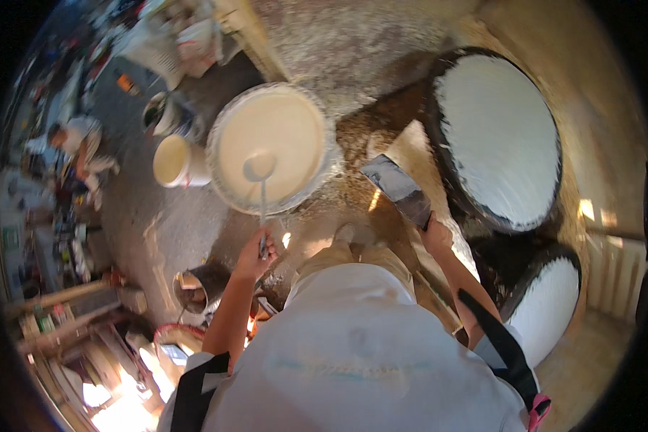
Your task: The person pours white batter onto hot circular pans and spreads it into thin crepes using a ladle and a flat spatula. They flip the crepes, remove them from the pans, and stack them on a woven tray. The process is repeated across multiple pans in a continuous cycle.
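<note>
Head view: a ladle was gripped by the left hand, its bowl in the batter basin; a flat spatula was gripped by the right hand.

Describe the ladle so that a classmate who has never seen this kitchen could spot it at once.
Find the wide round basin of pale batter at the upper middle. A thin metal handle runs from the left hand up into it, ending in the ladle. Its grey round bowl is the only dark shape on the cream surface.
</note>
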Motion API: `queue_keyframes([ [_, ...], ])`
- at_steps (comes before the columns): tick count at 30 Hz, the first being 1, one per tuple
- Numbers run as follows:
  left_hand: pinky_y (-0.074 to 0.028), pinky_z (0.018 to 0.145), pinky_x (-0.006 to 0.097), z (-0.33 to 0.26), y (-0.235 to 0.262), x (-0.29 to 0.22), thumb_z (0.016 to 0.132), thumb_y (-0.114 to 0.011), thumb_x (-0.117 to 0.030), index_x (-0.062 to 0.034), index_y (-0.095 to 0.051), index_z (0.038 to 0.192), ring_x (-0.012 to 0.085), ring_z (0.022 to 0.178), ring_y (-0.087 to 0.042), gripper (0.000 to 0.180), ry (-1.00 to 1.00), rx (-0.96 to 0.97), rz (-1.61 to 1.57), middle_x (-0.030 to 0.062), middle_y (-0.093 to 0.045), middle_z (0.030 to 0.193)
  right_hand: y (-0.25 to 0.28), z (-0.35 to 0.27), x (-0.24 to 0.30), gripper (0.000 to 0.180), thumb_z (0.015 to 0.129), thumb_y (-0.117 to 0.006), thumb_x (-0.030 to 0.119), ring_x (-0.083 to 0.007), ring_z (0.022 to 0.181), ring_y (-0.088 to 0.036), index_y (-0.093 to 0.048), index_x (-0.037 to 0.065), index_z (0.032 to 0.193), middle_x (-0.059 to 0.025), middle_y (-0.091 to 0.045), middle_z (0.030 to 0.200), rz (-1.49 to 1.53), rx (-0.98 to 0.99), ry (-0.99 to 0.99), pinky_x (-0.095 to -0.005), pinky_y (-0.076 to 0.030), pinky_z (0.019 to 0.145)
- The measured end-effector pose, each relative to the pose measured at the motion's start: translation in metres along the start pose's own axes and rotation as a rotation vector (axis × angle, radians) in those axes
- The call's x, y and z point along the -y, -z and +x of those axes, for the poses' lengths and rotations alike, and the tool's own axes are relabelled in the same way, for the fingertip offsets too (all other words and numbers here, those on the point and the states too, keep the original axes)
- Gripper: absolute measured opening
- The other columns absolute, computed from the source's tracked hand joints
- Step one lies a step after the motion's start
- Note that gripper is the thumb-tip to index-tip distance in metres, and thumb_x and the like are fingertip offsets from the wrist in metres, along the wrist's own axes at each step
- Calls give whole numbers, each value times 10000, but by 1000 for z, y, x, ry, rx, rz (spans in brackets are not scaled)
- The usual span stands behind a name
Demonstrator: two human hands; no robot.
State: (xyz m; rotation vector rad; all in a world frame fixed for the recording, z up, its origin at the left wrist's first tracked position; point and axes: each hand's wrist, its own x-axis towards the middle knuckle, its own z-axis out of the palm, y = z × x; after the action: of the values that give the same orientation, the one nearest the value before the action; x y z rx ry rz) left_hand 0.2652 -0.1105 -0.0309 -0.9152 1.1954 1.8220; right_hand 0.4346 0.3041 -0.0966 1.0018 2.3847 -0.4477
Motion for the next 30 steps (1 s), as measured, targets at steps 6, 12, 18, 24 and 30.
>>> queue_keyframes([
  [6,-369,453,246,40,-14,3,911,-495,-326,-111,-508,779,101,475,-398,253,154,143,-201,-32,-410,562,-15,-14,-25,206,848,-563,198,-199,454,-532,-541,19,749,-101,-569,600,1288,149,-121,-329,-432,439],
  [12,-332,436,245,58,-44,4,889,-524,-303,-144,-480,704,96,444,-372,248,155,115,-110,-46,-369,520,59,11,-215,249,892,-488,268,-168,393,-429,-479,64,750,-49,-483,531,1791,-307,-424,-309,-380,404],
  [18,-354,430,251,59,-72,-7,888,-521,-320,-140,-487,703,95,435,-412,261,229,42,-171,-47,-392,506,41,-101,-351,311,939,-417,334,-190,402,-440,-550,69,846,-51,-467,523,1455,290,-769,-319,-348,392],
  [24,-356,444,240,60,-92,-19,873,-542,-316,-123,-493,678,87,448,-431,279,275,55,-119,-53,-406,512,70,-45,-339,866,692,-491,-96,-177,495,-512,-180,253,1421,-75,-521,627,998,-535,-442,-317,-404,440],
  [30,-375,486,237,70,-93,-51,905,-478,-223,-96,-491,742,77,474,-441,208,287,128,-135,-52,-428,547,-14,-54,-165,1012,730,-670,52,-352,701,-574,44,191,1434,-219,-601,869,665,-503,-540,-418,-455,622],
])
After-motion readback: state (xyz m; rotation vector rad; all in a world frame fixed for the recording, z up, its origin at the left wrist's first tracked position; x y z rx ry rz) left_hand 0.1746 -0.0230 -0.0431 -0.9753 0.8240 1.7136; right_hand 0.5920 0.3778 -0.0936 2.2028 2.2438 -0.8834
